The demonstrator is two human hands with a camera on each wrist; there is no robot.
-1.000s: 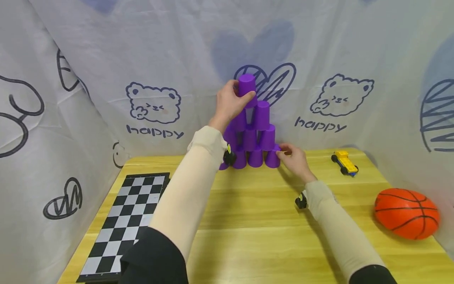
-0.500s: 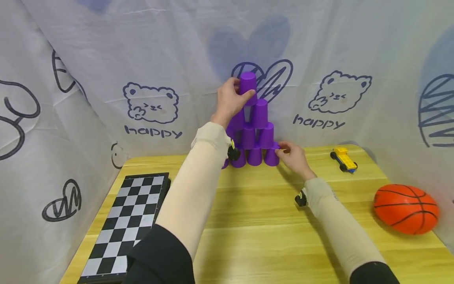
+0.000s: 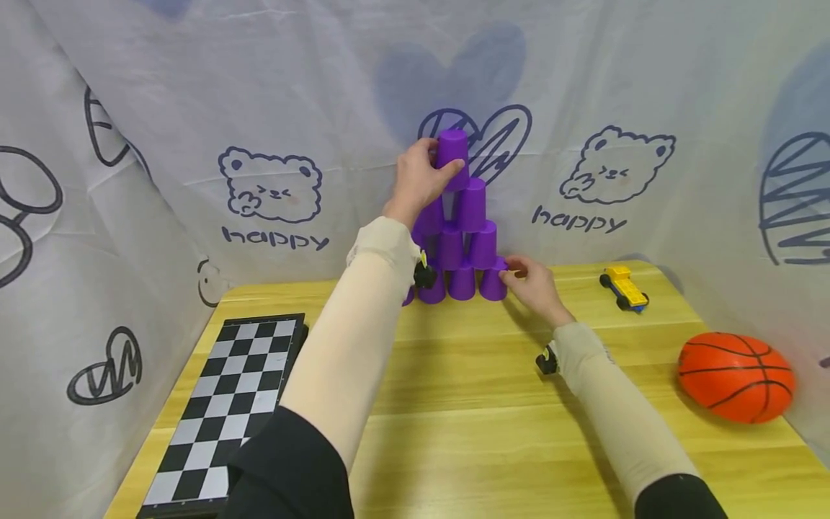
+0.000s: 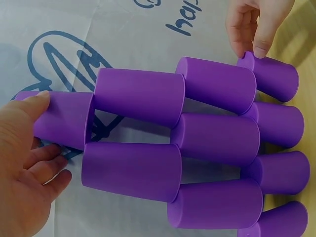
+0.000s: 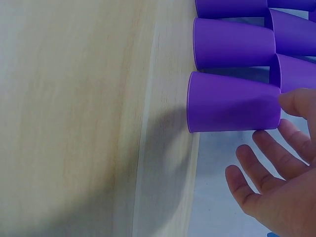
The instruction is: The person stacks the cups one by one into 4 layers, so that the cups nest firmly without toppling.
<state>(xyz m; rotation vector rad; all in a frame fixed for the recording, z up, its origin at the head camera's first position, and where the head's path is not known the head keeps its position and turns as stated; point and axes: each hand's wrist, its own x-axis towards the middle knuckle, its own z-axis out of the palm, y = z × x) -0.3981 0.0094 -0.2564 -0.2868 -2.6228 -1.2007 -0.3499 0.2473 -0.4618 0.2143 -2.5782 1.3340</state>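
Upside-down purple cups form a pyramid at the back of the table, several rows high. My left hand (image 3: 415,182) grips the single top cup (image 3: 453,148), thumb on the near side and fingers round the far side. In the left wrist view the rim of that top cup (image 4: 69,116) sits on the two cups under it. Low on the right, my right hand (image 3: 537,292) holds the end cup (image 3: 493,284) of the bottom row near its upper end. The right wrist view has thumb and index finger at that end cup (image 5: 232,103), the other fingers spread beside it.
A black-and-white checkered board (image 3: 227,404) lies on the left of the wooden table (image 3: 467,382). On the right are a yellow toy truck (image 3: 624,288) and an orange basketball-patterned ball (image 3: 735,377). A printed white cloth (image 3: 363,86) hangs close behind the cups.
The head view has shifted slightly. Both hands keep their places on the top cup and the bottom right cup, and the pyramid stands as before.
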